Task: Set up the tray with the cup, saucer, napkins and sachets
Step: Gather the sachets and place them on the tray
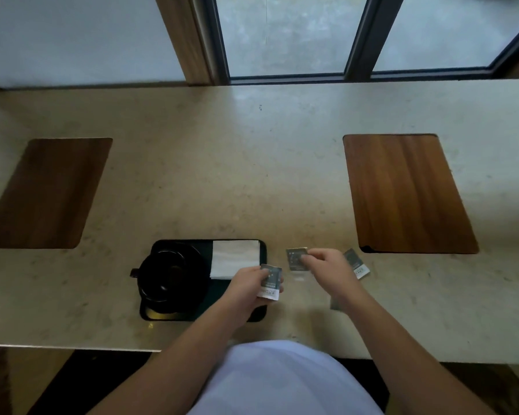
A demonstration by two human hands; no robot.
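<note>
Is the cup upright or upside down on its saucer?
Upright. The cup sits on the saucer in the tray, its open mouth facing up. Contents cannot be told.

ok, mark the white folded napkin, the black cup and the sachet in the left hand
white folded napkin (235, 259), head view, centre of top sheet
black cup (164, 272), head view, rim
sachet in the left hand (271, 283), head view, printed face

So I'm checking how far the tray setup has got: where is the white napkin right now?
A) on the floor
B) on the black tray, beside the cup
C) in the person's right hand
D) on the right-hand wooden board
B: the napkin lies on the far right part of the tray, next to the cup, while both hands hold sachets.
</note>
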